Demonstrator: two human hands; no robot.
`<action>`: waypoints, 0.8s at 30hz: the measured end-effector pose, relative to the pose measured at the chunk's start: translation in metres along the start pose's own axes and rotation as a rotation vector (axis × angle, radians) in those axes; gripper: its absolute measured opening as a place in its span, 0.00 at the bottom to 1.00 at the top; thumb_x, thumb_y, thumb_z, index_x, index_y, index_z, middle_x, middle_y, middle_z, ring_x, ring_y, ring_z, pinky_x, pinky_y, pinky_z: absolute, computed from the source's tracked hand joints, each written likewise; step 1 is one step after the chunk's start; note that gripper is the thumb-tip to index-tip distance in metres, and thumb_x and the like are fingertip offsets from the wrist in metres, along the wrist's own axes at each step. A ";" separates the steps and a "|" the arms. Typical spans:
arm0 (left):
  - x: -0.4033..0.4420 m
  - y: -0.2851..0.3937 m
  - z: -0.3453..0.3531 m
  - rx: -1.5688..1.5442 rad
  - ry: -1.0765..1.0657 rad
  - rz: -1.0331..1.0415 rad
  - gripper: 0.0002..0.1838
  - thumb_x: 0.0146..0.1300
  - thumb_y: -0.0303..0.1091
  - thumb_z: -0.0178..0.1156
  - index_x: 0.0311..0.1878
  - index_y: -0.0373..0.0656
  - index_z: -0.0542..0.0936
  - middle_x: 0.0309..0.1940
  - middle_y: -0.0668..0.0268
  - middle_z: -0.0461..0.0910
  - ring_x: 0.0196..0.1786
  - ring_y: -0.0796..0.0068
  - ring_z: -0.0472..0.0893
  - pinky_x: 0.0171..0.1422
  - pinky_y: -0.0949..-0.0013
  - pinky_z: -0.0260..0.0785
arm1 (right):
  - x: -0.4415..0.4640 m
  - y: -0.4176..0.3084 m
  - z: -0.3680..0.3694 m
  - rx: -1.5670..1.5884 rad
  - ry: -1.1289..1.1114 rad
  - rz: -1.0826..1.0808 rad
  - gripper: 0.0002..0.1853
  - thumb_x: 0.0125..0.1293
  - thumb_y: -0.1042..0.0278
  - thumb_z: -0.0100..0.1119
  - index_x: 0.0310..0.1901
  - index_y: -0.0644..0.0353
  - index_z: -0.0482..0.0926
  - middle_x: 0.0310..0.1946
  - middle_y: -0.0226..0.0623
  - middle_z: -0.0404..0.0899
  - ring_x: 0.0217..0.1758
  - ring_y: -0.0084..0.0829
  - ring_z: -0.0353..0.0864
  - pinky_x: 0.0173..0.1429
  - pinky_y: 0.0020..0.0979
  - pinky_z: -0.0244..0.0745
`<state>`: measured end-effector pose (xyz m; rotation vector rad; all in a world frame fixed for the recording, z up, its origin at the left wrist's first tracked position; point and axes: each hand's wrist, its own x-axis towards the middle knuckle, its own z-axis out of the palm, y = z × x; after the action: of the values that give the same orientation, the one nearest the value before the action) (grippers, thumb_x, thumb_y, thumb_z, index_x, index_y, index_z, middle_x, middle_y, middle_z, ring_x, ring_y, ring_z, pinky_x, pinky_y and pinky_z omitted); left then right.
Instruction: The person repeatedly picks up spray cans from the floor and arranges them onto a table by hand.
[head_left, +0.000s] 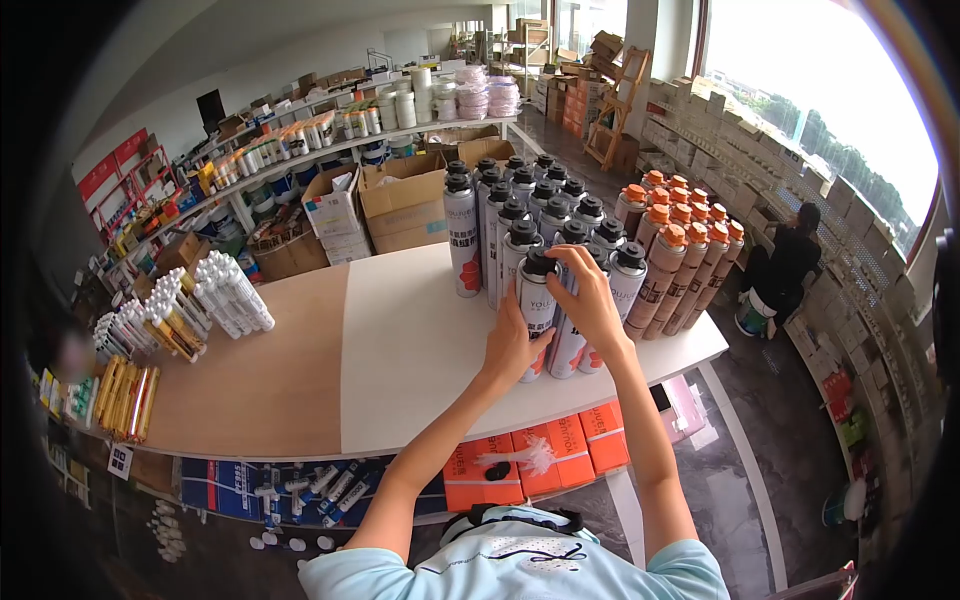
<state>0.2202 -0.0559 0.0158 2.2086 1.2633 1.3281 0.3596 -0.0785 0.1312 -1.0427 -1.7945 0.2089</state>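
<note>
A silver-white aerosol can (538,283) with a black cap and red marks stands upright at the front of a group of like cans. My left hand (512,345) is wrapped round its left side, thumb up along the body. From the right, my right hand (592,305) grips the same can near the top, its fingers bent over by the black cap (540,259). Behind and beside it, several more black-capped cans (463,225) stand close together. To their right is a block of brown cans (664,270) with orange caps.
The white tabletop (400,360) joins a brown board (270,370) bearing white tubes (232,290) and gold tubes (125,400). Orange boxes (560,450) sit below the front edge. Open cartons (400,200) stand behind. A person (790,255) sits low at the right, near shelves.
</note>
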 end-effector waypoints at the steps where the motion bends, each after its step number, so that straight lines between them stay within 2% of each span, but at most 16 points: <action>1: 0.000 -0.004 0.003 0.002 0.007 0.005 0.57 0.55 0.39 0.73 0.74 0.26 0.42 0.64 0.36 0.62 0.61 0.37 0.74 0.54 0.53 0.77 | 0.001 0.000 0.000 0.008 -0.014 0.009 0.15 0.65 0.74 0.60 0.53 0.63 0.76 0.54 0.45 0.76 0.56 0.50 0.79 0.59 0.40 0.74; 4: 0.002 -0.012 0.005 -0.001 0.039 0.087 0.57 0.54 0.38 0.73 0.74 0.26 0.42 0.62 0.37 0.64 0.60 0.37 0.74 0.55 0.53 0.77 | 0.001 0.003 0.001 0.027 -0.003 -0.028 0.15 0.64 0.74 0.61 0.53 0.63 0.76 0.54 0.44 0.77 0.57 0.49 0.80 0.59 0.40 0.74; 8: -0.001 -0.014 0.007 -0.028 0.031 0.068 0.57 0.55 0.39 0.72 0.74 0.26 0.42 0.61 0.37 0.64 0.60 0.37 0.74 0.56 0.53 0.76 | -0.001 0.002 0.002 0.015 0.002 -0.041 0.16 0.64 0.74 0.61 0.53 0.63 0.76 0.54 0.44 0.77 0.56 0.49 0.80 0.59 0.39 0.74; 14: -0.003 -0.012 0.002 -0.010 0.005 0.017 0.57 0.56 0.40 0.71 0.76 0.28 0.41 0.61 0.37 0.64 0.55 0.37 0.77 0.53 0.52 0.78 | 0.000 0.001 0.001 0.021 0.002 -0.042 0.16 0.64 0.74 0.61 0.53 0.63 0.76 0.54 0.45 0.77 0.56 0.49 0.79 0.60 0.39 0.74; 16: -0.003 -0.013 -0.001 -0.016 0.002 0.062 0.58 0.56 0.40 0.71 0.76 0.28 0.40 0.61 0.36 0.64 0.52 0.37 0.78 0.51 0.52 0.79 | 0.000 0.001 0.002 0.030 -0.002 -0.030 0.16 0.64 0.74 0.61 0.53 0.63 0.76 0.54 0.45 0.77 0.57 0.49 0.79 0.60 0.39 0.73; 24: -0.003 -0.013 -0.006 -0.030 -0.020 0.066 0.59 0.57 0.41 0.71 0.77 0.31 0.38 0.63 0.37 0.63 0.55 0.37 0.77 0.52 0.52 0.78 | -0.001 0.008 0.008 0.022 0.049 -0.018 0.17 0.62 0.77 0.63 0.53 0.63 0.78 0.53 0.43 0.78 0.57 0.43 0.80 0.62 0.35 0.73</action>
<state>0.2079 -0.0519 0.0097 2.2552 1.1653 1.3369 0.3571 -0.0719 0.1222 -1.0069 -1.7537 0.1903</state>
